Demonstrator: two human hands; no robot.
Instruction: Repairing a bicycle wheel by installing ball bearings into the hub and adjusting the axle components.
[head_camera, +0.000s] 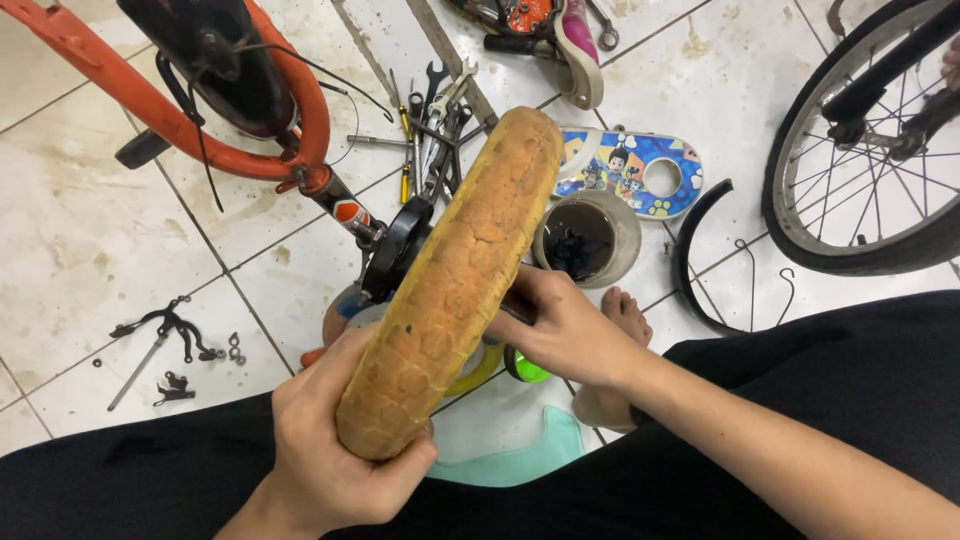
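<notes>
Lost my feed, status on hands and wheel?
Left hand grips orange tyre at near end. Right hand at its hub side. Grease tub close behind.

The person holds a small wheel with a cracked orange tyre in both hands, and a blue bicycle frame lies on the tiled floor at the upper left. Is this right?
Not quite: the bicycle frame is orange-red, not blue, as the head view shows. The rest holds: both hands, left and right, hold the small wheel with a cracked orange tyre.

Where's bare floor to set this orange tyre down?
Free: tiles at far left, between the orange frame and the loose brake parts. Crowded: the spanners, grease pot, black fender and spoked wheel ahead and right of the tyre.
</notes>
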